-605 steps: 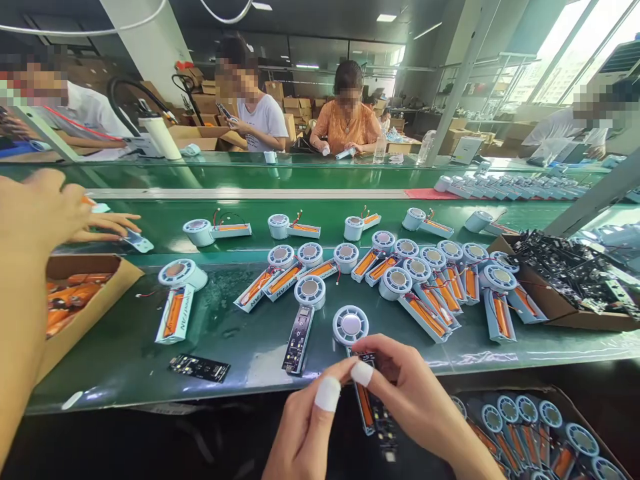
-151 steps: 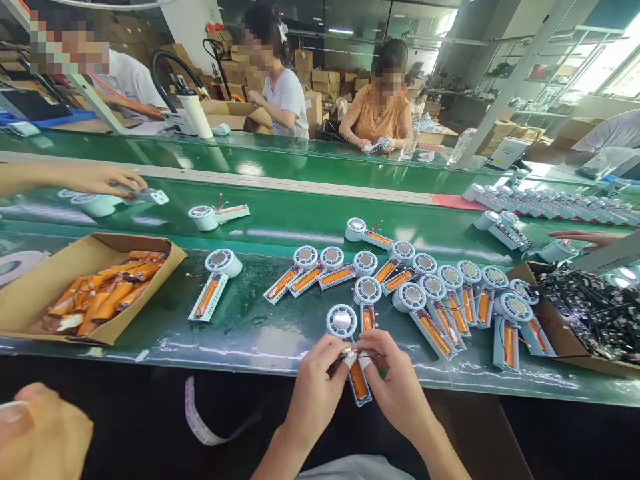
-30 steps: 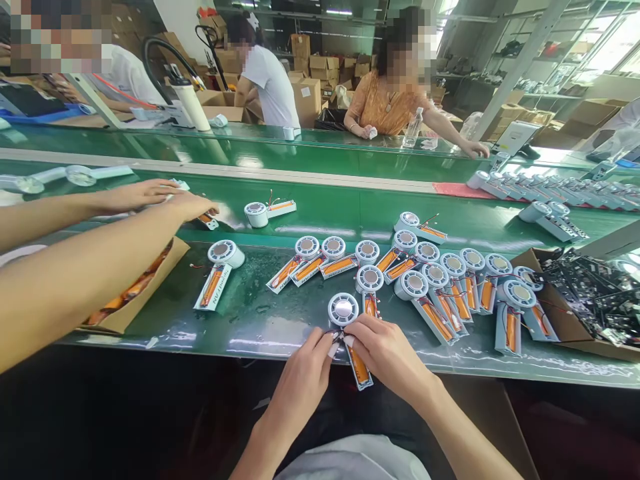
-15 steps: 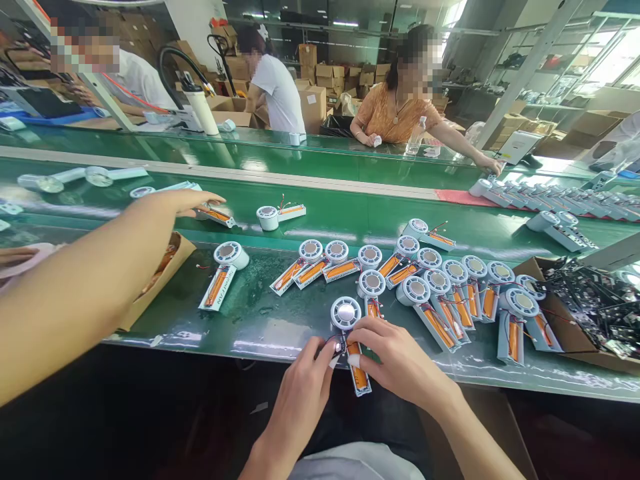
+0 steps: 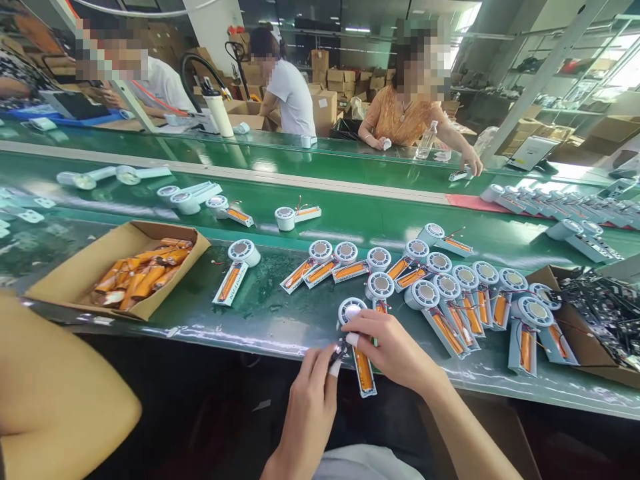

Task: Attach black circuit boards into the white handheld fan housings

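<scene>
A white fan unit with a round head and an orange battery in its open handle lies at the table's front edge, its handle end jutting over the edge. My left hand pinches a small black circuit board just left of the handle. My right hand is closed at the neck of the fan unit, fingertips by the wires and the board; what exactly it grips is too small to tell. White covers show on fingers of both hands. More fan units lie close behind and to the right.
A cardboard box of orange batteries stands at left, a box of black boards at right. A neighbour's arm fills the lower left. Fan units rest on the green belt; people sit across it.
The neighbour's arm has drawn back from the belt to the lower left, uncovering the battery box. The view has shifted slightly. Across the belt, a person's hand has lifted a part. My hands remain at the fan unit.
</scene>
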`<act>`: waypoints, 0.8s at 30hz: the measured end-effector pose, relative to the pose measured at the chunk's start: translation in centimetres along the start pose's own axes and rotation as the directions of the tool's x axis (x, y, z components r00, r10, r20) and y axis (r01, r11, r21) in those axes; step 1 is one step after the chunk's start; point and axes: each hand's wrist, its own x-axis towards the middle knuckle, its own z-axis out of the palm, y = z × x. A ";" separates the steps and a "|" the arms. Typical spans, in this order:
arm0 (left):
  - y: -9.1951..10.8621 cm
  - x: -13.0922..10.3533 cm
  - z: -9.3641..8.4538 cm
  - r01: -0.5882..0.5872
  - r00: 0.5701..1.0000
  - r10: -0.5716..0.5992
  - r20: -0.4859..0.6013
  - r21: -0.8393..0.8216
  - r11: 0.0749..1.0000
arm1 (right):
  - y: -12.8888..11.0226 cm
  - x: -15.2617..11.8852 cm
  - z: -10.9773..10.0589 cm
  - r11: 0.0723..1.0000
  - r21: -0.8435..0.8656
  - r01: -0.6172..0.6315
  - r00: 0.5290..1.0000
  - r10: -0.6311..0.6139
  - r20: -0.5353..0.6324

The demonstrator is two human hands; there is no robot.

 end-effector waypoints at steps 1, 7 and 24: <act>0.0 0.1 -0.1 0.060 0.998 -0.060 0.005 -0.068 0.996 | 0.2 -0.3 0.0 0.998 0.067 -0.017 0.999 0.019 -0.030; 1.1 2.1 -1.3 0.461 0.879 -0.369 0.302 -0.340 0.820 | 0.3 -1.2 0.5 0.987 0.157 -0.040 0.994 0.056 -0.095; 1.5 2.8 -0.8 0.533 0.844 -0.398 0.361 -0.469 0.704 | 1.2 -2.3 2.4 1.000 0.011 -0.004 0.988 0.006 -0.156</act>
